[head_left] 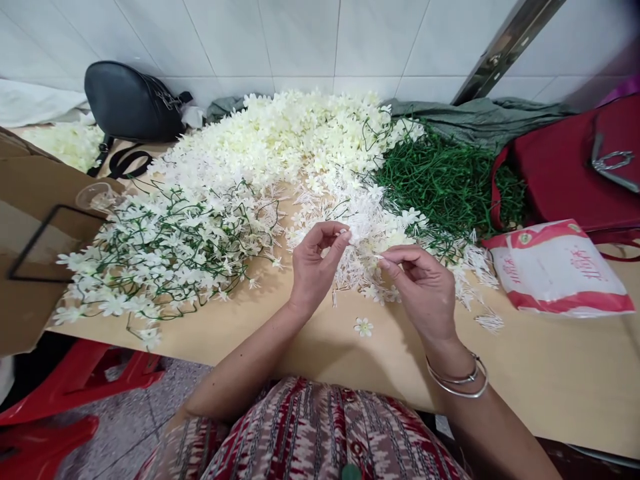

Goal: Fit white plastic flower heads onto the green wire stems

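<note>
My left hand (316,267) is raised over the table with thumb and forefinger pinched together; what lies between the tips blends into the white pile behind. In my right hand (425,287), thumb and forefinger grip a small thin white piece, its tip pointing toward the left hand. Under both hands spreads a heap of thin white plastic stems (357,210). A single white artificial flower (363,327) lies on the table below them. Green plastic stems (450,177) form a tangled pile to the right. Flowers joined to green stems (175,250) are heaped at the left.
Loose cream-white flower heads (300,133) are mounded along the wall. A black bag (133,103) stands back left, near a cardboard box (30,233). On the right are a red bag (560,160) and a white-and-red plastic packet (560,270). Red stools (85,380) stand below the table.
</note>
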A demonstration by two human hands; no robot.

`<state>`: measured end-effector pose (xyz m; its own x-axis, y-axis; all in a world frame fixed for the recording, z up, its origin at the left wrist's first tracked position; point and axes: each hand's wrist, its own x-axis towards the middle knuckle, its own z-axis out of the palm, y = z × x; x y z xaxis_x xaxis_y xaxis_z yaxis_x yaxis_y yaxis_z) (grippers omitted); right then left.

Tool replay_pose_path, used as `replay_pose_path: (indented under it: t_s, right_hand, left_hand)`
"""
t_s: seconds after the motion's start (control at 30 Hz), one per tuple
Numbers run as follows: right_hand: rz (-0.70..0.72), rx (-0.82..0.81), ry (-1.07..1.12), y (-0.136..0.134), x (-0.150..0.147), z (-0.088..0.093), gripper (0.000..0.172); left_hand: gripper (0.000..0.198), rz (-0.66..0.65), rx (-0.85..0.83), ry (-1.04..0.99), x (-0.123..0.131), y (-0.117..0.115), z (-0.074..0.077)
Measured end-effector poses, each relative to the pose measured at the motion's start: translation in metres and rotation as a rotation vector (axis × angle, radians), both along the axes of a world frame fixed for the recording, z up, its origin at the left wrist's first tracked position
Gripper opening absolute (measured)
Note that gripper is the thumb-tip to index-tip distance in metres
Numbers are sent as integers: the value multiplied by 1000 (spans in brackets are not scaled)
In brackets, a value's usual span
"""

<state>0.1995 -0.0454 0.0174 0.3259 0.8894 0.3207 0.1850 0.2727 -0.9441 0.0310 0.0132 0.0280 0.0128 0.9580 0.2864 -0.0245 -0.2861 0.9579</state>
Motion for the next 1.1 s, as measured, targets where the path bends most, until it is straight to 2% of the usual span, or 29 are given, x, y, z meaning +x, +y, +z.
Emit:
replay_pose_path:
  t_s: [0.17,0.3,0.63,0.93,1.1]
  right_hand:
    - [-19,91,1,-3,-5,8,6]
    - [-47,171,-14,-5,-9,12,10]
    - [-147,130,-187,-6,-10,12,14]
    - [-182,179,-300,-6,-14,12,17]
    - [-254,234,-368,-6,-14,8,17]
  left_hand:
    - [11,-12,121,210,3,-12,3]
    - [12,-13,96,262,6,-19,2]
    - [19,-156,-126,36,20,-28,0]
    - [28,-172,-213,-77,21,-29,-10]
    - [30,-201,-267,-139,25,-34,-12]
